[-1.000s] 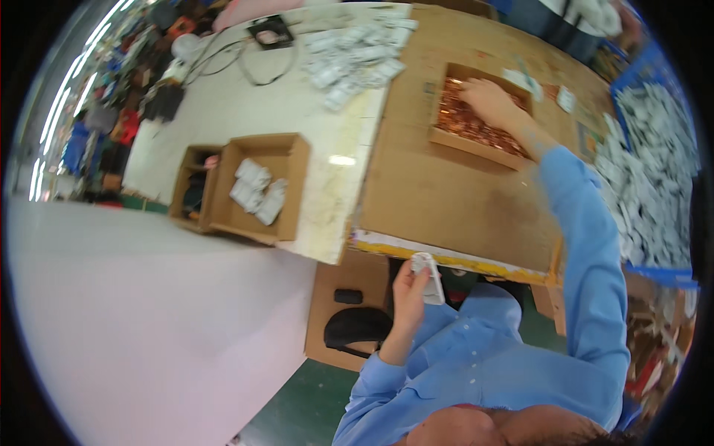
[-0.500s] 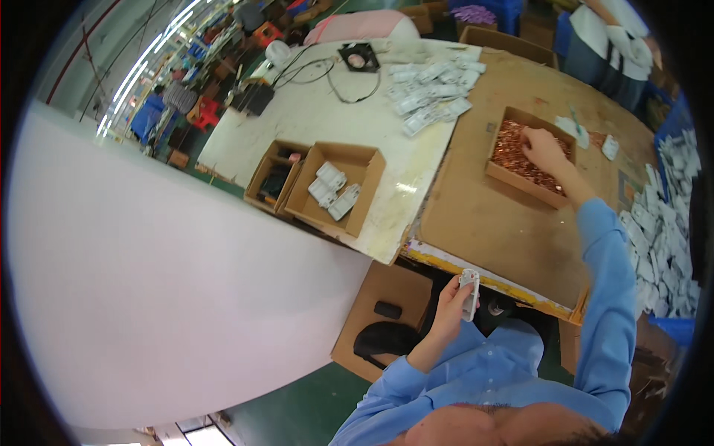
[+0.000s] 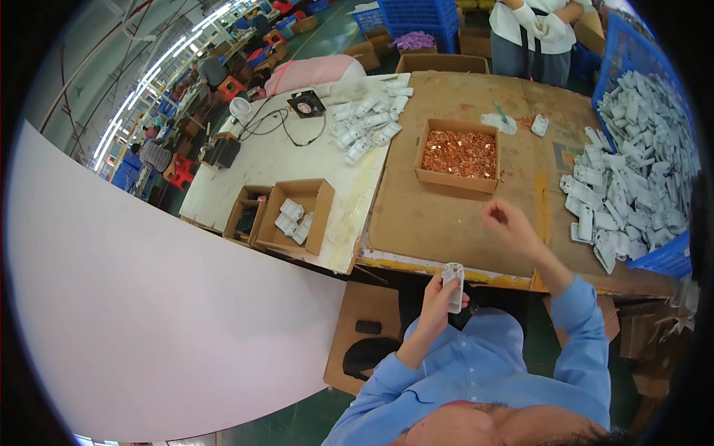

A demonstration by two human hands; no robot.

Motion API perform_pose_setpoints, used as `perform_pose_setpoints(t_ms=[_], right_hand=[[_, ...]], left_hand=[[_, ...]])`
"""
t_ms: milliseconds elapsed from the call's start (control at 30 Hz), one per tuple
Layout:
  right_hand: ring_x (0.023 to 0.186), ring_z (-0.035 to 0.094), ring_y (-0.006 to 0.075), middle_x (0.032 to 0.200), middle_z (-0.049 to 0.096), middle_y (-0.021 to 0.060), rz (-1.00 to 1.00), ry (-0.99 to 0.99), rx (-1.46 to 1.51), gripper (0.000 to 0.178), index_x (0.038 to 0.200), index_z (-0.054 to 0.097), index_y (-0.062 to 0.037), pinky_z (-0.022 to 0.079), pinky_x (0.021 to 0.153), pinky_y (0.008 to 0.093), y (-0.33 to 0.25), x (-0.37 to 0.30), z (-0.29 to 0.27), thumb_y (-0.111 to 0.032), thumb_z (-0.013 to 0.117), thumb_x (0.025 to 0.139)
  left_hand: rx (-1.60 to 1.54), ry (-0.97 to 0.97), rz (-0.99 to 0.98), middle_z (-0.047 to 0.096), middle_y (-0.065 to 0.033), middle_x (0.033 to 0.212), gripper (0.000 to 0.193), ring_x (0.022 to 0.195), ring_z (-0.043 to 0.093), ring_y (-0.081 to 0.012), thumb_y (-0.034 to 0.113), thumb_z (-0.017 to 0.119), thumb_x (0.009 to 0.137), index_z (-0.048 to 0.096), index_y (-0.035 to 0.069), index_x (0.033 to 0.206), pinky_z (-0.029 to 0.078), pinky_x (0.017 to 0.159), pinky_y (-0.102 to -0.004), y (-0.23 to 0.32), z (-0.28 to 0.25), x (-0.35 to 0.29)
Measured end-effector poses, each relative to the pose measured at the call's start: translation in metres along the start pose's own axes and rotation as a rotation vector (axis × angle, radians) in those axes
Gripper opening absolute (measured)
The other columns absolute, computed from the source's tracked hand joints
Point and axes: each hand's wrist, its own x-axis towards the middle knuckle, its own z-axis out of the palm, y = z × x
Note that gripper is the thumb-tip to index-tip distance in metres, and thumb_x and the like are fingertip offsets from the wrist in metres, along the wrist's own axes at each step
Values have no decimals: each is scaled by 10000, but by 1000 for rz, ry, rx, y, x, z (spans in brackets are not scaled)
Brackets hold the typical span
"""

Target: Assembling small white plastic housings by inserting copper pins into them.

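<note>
My left hand (image 3: 433, 308) is closed around a white plastic housing (image 3: 453, 281), held upright just in front of the table's near edge. My right hand (image 3: 513, 229) is over the cardboard-topped table, up and to the right of that housing, with its fingers curled together. Whatever is between those fingers, if anything, is too small to make out. Beyond it stands a shallow cardboard box (image 3: 454, 181) filled with small copper-coloured metal pieces (image 3: 460, 152).
White housings (image 3: 632, 193) spill from a blue crate (image 3: 654, 52) at right. More housings (image 3: 364, 126) lie on the white tabletop, near a small fan (image 3: 306, 105) with a cable. An open carton (image 3: 316, 223) holds several housings. Across the table stands another person (image 3: 537, 37).
My right hand has come out of the box of copper pieces and back toward me. My left hand still grips the housing. The view has turned to the right.
</note>
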Motion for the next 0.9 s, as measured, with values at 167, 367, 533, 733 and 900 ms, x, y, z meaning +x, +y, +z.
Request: perform_pose_setpoints(t_ms=[167, 367, 533, 733, 900], right_hand=[[734, 565, 54, 793, 589, -14, 168, 56, 312, 81, 877, 580, -20, 469, 677, 210, 3, -90, 8, -35, 652, 843], [766, 595, 68, 810, 644, 20, 187, 196, 288, 82, 900, 642, 7, 498, 697, 230, 6, -119, 16, -61, 656, 856], [850, 578, 76, 930, 618, 40, 133, 206, 211, 77, 971, 609, 18, 476, 740, 239, -6, -131, 22, -2, 570, 908], [737, 566, 242, 847, 537, 92, -62, 286, -233, 95, 938, 614, -22, 461, 647, 320, -13, -138, 26, 19, 594, 855], [748, 562, 284, 840, 532, 97, -145, 310, -492, 91, 911, 621, -32, 465, 638, 337, -10, -138, 31, -7, 636, 824]], left_hand=[[142, 13, -2, 616, -45, 849, 244, 634, 635, -134, 190, 587, 920, 552, 52, 1118, 522, 527, -254, -11, 22, -1], [276, 69, 134, 626, -33, 774, 186, 543, 589, -103, 159, 588, 927, 569, 41, 1069, 459, 451, -235, -14, 46, 3], [335, 8, 192, 625, -32, 837, 151, 613, 584, -93, 111, 566, 923, 575, 25, 1047, 489, 522, -228, -18, 56, 2], [271, -125, 201, 598, -53, 978, 214, 834, 572, -93, 72, 461, 921, 535, 15, 1113, 486, 707, -237, -34, 56, -9], [399, -154, 289, 565, -57, 1040, 328, 947, 517, -97, 60, 392, 853, 509, -11, 1151, 431, 816, -238, -36, 58, -15]])
